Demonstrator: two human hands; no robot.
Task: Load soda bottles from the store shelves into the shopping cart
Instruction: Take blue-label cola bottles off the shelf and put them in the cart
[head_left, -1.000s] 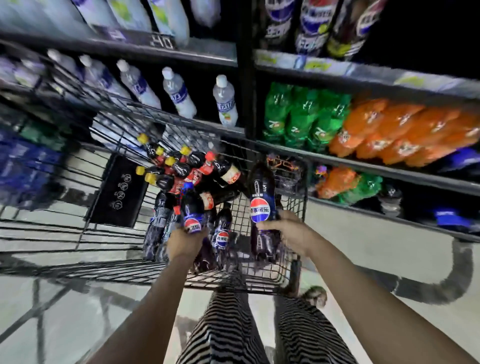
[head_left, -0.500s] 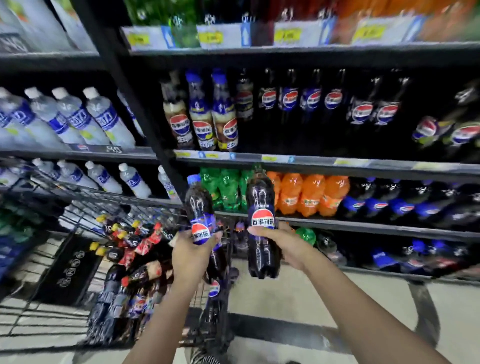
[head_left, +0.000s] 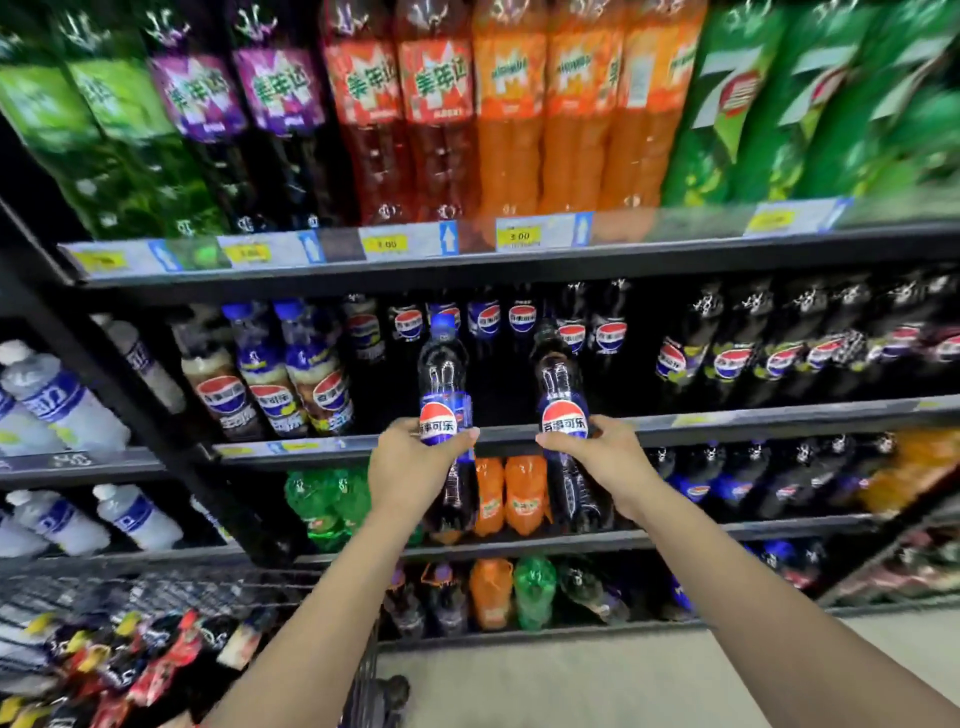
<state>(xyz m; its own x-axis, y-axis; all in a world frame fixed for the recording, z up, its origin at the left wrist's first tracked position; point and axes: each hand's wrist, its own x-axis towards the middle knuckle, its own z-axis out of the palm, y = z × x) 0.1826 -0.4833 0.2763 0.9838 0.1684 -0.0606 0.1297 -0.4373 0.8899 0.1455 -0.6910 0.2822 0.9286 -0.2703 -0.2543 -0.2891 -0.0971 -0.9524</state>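
**Two cola bottles held up at the shelf, cart low on the left**

Head view: The left grip (head_left: 410, 467) was curled round the labelled middle of a blue-capped cola bottle (head_left: 444, 374), thumb on the right side of the label. The right grip (head_left: 608, 462) was wrapped the same way round a dark-capped cola bottle (head_left: 561, 379). Both bottles stood upright, side by side but apart, in front of the cola shelf (head_left: 727, 422). Whether either one touched the shelf edge could not be told.

The shopping cart (head_left: 156, 592) sat at the near left, well apart from both held bottles. It already carried a pile of lying bottles (head_left: 130, 660) with red and yellow caps, blurred.

Behind the held pair, rows of shelved cola bottles (head_left: 732, 358) filled the far side and ran off to the right. To the left of them stood lighter, blue-capped bottles (head_left: 270, 384). Below the grips, small orange bottles (head_left: 511, 493) sat between the two forearms, with green bottles (head_left: 322, 499) just left of them.

The top shelf held large bottles in green, purple, red and orange, and yellow price tags (head_left: 387, 243) ran along its front edge. On the far left, past a black upright, pale water bottles (head_left: 57, 400) lay on their own shelves. A strip of light floor (head_left: 571, 675) showed at the near right, under the right forearm.
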